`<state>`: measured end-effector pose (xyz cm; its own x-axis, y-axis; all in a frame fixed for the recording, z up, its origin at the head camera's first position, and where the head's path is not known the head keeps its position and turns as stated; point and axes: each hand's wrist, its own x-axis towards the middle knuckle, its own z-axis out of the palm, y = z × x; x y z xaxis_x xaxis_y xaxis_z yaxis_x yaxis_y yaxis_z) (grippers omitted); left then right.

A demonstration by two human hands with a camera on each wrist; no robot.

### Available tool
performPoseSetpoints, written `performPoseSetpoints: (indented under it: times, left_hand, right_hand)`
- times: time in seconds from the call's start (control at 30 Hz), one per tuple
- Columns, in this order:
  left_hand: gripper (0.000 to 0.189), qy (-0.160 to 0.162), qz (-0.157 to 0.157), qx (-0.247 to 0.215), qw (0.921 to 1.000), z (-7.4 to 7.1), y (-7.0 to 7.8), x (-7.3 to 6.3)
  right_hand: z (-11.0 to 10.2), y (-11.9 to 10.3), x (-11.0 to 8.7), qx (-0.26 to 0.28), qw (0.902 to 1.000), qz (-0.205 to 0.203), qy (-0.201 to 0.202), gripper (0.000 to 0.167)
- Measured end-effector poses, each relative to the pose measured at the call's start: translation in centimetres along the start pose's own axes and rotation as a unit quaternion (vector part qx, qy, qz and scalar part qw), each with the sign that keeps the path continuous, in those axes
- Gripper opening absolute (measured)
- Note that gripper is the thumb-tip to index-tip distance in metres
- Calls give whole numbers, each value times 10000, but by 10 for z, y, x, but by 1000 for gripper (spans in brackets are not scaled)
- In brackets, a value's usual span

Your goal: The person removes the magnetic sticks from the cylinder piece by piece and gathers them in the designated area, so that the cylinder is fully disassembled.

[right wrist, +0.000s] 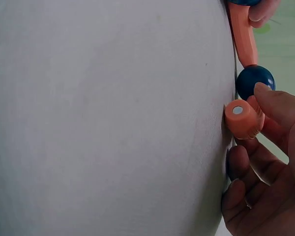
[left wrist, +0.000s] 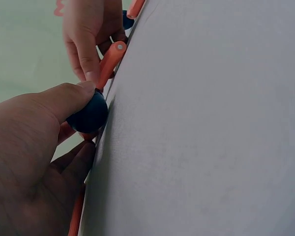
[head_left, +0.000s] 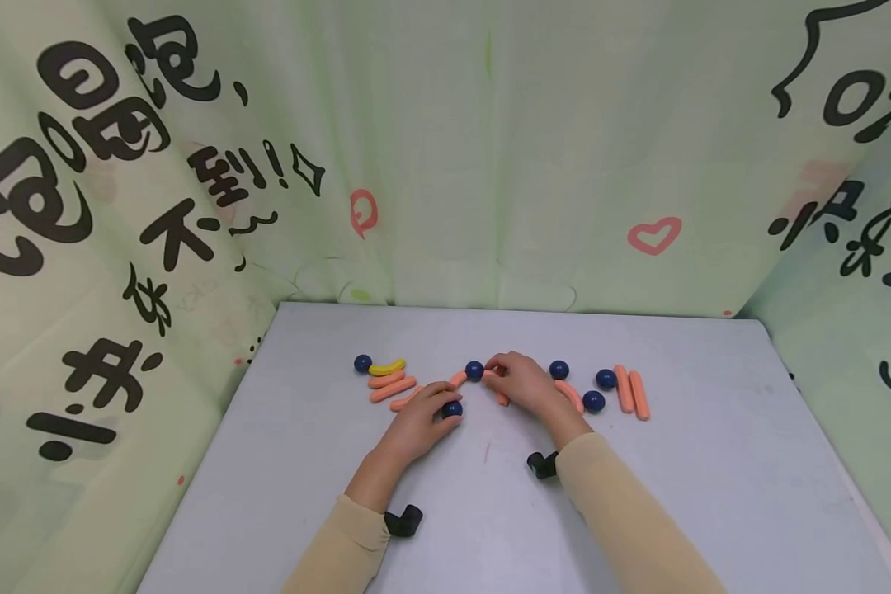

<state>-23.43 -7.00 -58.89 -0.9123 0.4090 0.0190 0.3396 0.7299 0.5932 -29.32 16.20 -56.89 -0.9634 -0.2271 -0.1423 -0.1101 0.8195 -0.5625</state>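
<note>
My left hand (head_left: 419, 421) pinches a dark blue ball (head_left: 452, 409) low over the table, thumb on its near side in the left wrist view. To its upper right, my right hand (head_left: 520, 381) pinches an orange magnetic stick (right wrist: 242, 120) with a round magnet in its end. The right thumb tip lies at a second blue ball (head_left: 474, 370). Between the two balls runs another orange stick (right wrist: 243, 37), meeting the second ball in the right wrist view. Part of the held stick is hidden behind the right fingers.
Left of the hands lie a blue ball (head_left: 362, 363), a curved yellow stick (head_left: 388, 368) and several orange sticks (head_left: 393, 389). On the right are several blue balls (head_left: 605, 379), a curved orange stick (head_left: 569, 395) and two straight orange sticks (head_left: 640, 396). A printed curtain (head_left: 564, 165) surrounds the white table (head_left: 713, 495).
</note>
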Motion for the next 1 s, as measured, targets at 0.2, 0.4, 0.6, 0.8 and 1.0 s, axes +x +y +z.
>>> performPoseSetpoints:
  times: [0.2,0.4,0.6,0.8,1.0]
  left_hand:
    - [42,-9,35,-30,10000,0,-1,0]
    - [42,-10,32,-55,10000,0,-1,0]
    - [42,-11,2,-102,9999,0,-1,-1]
    - [42,-13,-35,-132,9999,-1,0,-1]
    - [42,-8,-53,-124,9999,0,0,-1]
  right_hand:
    - [4,0,2,-228,9997,14,74,28]
    - [5,0,3,-343,9993,-10,135,27]
    - [5,0,3,-353,9993,-26,149,28]
    - [3,4,2,-205,9997,-101,133,25]
    - [0,10,-2,-103,9997,-106,212,21]
